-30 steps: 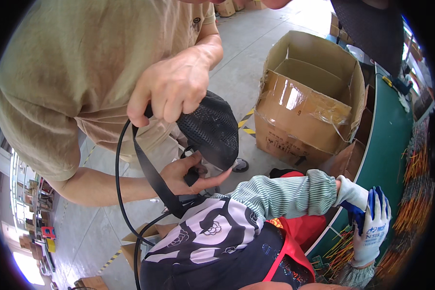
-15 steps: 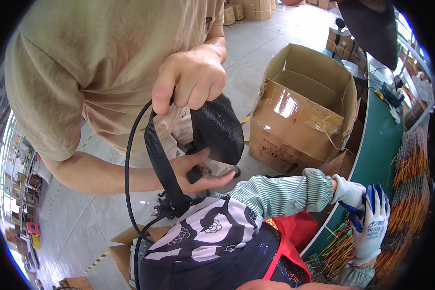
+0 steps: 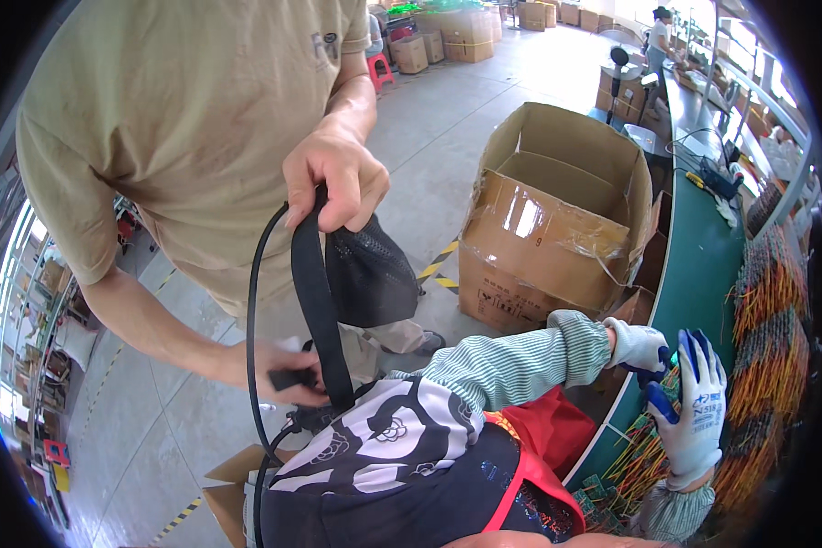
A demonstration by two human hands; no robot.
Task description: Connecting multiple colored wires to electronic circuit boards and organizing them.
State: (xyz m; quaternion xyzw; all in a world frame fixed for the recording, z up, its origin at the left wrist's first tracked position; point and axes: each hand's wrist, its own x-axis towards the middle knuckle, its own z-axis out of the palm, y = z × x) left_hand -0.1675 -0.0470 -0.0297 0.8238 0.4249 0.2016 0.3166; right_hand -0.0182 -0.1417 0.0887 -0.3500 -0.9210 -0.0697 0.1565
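My left hand point(image 3: 639, 349), in a white glove with blue fingertips, reaches over the green bench point(image 3: 699, 274) with its fingers curled. What lies in them, if anything, is hidden. Close beside it is my right hand point(image 3: 694, 411), gloved alike, its back up, fingers stretched and thumb apart. Between and below the hands lie orange and yellow wires point(image 3: 644, 457) and small green circuit boards point(image 3: 598, 493). Bundles of coloured wires point(image 3: 772, 356) line the bench to the right of my right hand.
A co-worker in a tan shirt point(image 3: 210, 155) stands at left, holding a black strap point(image 3: 315, 292) and a black mesh pouch point(image 3: 370, 274) beside my shoulder. A large open cardboard box point(image 3: 543, 228) stands next to the bench. Tools point(image 3: 717, 183) lie farther along it.
The view has tilted up, showing more of the far room. My hands have parted slightly. The co-worker's lower hand has moved left and down, now with a black piece in it.
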